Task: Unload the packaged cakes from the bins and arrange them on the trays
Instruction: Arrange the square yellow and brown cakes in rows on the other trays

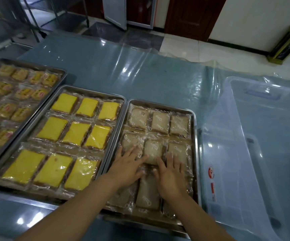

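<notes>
A steel tray [195, 153] in front of me holds several pale brown cakes in clear wrappers. My left hand [127, 165] lies flat with spread fingers on the middle row, touching the left and centre packs. My right hand [171, 171] lies flat beside it, fingers on the centre cake [152, 151] and the pack to its right. Neither hand grips anything. To the left, a second tray [118, 98] carries yellow cakes [75, 133] in three rows. A third tray [63, 72] at far left holds small orange-brown cakes [20, 94].
A clear plastic bin [255, 153] stands at the right of the brown-cake tray, with nothing visible inside it. The table is covered with blue plastic sheeting [140, 70]. Beyond the table are a tiled floor, a metal rack and a dark door.
</notes>
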Demonstrator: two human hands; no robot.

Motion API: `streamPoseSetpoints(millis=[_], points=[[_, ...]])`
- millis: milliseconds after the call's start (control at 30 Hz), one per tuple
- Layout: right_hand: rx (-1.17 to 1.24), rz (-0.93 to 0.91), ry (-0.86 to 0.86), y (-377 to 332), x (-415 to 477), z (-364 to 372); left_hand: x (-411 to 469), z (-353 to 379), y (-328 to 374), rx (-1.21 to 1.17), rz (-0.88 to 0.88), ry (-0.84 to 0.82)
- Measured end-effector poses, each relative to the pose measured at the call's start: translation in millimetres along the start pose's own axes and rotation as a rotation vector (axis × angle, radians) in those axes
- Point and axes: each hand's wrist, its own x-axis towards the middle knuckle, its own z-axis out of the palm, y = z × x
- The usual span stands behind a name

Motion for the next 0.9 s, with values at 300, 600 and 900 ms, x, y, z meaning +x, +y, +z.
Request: streamPoseSetpoints(millis=[300, 600, 900], points=[[0.026, -0.253, -0.029, -102.2, 13.3, -20.7, -56.0, -34.3, -139.2, -0.06, -0.308, 0.175], [-0.101, -0.302, -0.089, -215.1, 55.9, 1.5, -81.5, -30.4, -251.5, 0.091, -0.185, -0.053], [-0.211, -0.178, -0.157, -241.9, 57.6, 17.4, -98.9, -20.7, -286.7, 0.103, -0.108, -0.12]])
